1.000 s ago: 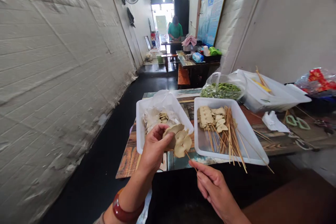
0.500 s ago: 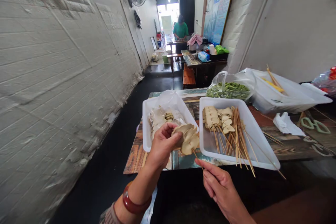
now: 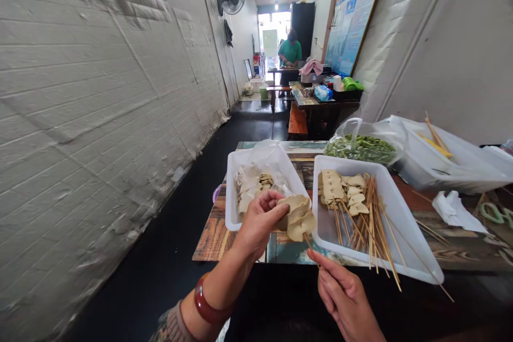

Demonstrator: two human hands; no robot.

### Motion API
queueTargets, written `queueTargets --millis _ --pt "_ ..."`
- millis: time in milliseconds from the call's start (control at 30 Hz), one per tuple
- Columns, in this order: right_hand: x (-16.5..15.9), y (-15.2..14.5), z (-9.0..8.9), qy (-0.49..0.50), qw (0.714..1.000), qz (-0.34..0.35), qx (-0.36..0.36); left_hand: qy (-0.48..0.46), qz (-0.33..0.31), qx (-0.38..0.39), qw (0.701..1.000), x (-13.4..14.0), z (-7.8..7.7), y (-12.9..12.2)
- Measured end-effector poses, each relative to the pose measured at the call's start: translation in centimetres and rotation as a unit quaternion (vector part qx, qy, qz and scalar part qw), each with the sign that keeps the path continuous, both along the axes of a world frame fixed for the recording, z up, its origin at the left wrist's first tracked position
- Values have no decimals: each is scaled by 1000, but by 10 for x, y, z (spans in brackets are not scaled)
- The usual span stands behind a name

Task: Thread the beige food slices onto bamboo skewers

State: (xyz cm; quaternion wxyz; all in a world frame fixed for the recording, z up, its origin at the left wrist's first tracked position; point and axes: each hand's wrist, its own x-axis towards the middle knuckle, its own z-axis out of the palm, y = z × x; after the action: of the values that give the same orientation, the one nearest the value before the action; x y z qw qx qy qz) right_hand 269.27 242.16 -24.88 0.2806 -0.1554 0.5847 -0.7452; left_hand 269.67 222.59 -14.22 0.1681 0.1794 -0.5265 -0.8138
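Pinched between the thumb and fingers of my left hand (image 3: 262, 224) are several thin, pale beige slices (image 3: 297, 218), overlapping one another. A bamboo skewer (image 3: 307, 242) runs into the lowest slice, and my right hand (image 3: 342, 286) grips its lower end. Behind my left hand, a white tray (image 3: 231, 192) holds a clear plastic bag (image 3: 248, 179) with more of these slices. In the white tray on the right (image 3: 417, 254) lie finished-looking skewers of slices (image 3: 333, 186) beside a bundle of bare bamboo skewers (image 3: 374, 224).
Green vegetables (image 3: 363, 148) in a clear bag sit behind the right tray. Farther right are another white tub (image 3: 473, 168), a crumpled tissue (image 3: 452, 208) and green-handled scissors (image 3: 492, 212). A person in green (image 3: 292, 52) stands at a far table.
The camera view has turned slightly left, so everything shifts right in the picture. Both hands keep their hold on the slices and the skewer.
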Motion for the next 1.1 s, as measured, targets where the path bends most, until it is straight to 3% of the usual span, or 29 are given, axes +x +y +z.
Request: queueTargets --millis 533,767,933,1100 --pt "0 -1 3 -46 998 0 -42 -7 -4 -18 1000 3 -2 -3" --pt "0 -2 4 -67 996 -28 -47 19 -58 -15 998 5 -3 -1" --pt "2 -3 5 -67 996 -17 -59 -3 -20 -26 999 3 -8 -2" --pt "4 0 3 -80 995 0 -63 35 35 -56 997 -5 -10 -7"
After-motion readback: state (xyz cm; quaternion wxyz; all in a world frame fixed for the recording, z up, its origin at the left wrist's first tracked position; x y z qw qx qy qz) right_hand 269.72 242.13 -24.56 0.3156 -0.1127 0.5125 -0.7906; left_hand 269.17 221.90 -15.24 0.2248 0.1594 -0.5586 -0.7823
